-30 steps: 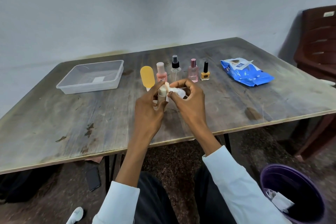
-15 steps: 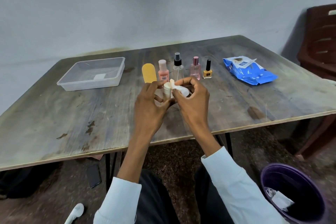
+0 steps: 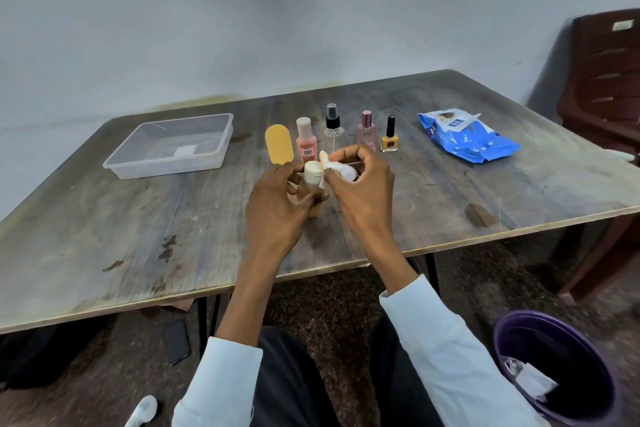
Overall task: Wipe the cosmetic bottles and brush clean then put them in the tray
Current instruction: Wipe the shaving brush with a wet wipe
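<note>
The left hand point(image 3: 277, 201) grips a beige bottle with a white cap point(image 3: 313, 174); the right hand point(image 3: 363, 187) pinches a crumpled white wipe point(image 3: 337, 170) against the cap.

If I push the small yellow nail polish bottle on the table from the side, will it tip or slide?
The nail polish bottle would probably tip rather than slide: its tall black cap stands over a small base, and the worn table looks rough. It seems rigid, likely glass, so a fall could crack it. It stands close to the pink perfume bottle, which it might knock.
</note>
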